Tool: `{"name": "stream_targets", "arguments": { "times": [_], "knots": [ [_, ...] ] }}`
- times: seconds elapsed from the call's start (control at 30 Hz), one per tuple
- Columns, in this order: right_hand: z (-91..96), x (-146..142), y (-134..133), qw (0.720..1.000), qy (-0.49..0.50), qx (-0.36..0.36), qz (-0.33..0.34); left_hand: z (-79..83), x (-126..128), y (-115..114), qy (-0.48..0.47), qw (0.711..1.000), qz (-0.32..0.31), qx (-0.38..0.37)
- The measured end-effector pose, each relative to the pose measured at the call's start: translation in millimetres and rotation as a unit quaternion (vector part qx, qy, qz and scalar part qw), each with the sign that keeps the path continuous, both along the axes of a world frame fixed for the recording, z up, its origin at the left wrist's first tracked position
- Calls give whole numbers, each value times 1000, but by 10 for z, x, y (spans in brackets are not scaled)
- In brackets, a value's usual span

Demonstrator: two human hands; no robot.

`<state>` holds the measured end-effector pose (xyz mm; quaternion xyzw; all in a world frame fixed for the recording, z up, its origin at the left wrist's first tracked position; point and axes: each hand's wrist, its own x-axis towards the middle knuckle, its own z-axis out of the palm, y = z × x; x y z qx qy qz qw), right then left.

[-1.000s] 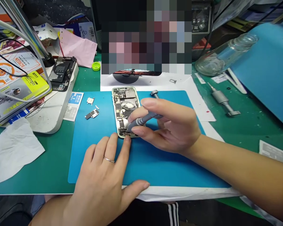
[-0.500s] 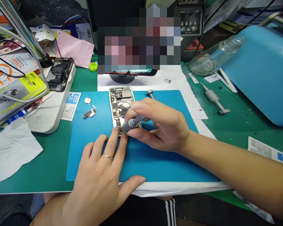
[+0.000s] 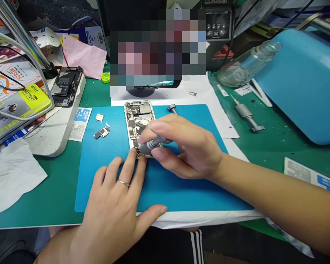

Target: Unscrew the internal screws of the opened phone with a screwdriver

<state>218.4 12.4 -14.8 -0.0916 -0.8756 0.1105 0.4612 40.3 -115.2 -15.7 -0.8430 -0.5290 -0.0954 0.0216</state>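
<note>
Right fingers [image 3: 181, 128] pinch the driver [image 3: 148, 146]. Left fingers [image 3: 138, 176], spread and empty, have newly put a second tip on the phone [image 3: 139, 119], probably steadying it.

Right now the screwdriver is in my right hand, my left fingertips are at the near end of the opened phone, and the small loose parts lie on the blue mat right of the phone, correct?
Not quite: the head view shows the small loose parts on the blue mat left of the opened phone. The rest is right.
</note>
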Motion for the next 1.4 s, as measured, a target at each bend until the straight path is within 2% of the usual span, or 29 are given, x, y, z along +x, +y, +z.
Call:
{"name": "stream_targets", "arguments": {
  "times": [0.13, 0.47, 0.63, 0.77, 0.93, 1.07, 1.23, 1.4],
  "knots": [
    [1, -5, 6, 999, 8, 38, -22, 5, 1, -5, 5, 1000, 1, 1],
    [28, -21, 12, 1000, 15, 15, -11, -5, -1, 8, -15, 1000, 0, 10],
    [31, -25, 16, 999, 26, 40, -19, -15, 0, 4, -10, 1000, 3, 26],
    [40, -15, 11, 1000, 10, 9, -15, -12, 0, 1, -12, 1000, 1, 20],
    [35, -17, 19, 999, 11, 38, -18, -13, 2, 9, -10, 1000, 1, 12],
    [19, -26, 21, 1000, 4, 8, -11, 6, 6, 11, -4, 1000, 5, 9],
    [25, -24, 15, 1000, 18, 19, -16, 25, 14, 4, 10, 1000, 8, 7],
    [42, -26, -23, 999, 24, -44, -7, 34, 23, 2, 19, 1000, 10, 9]
  ]
}}
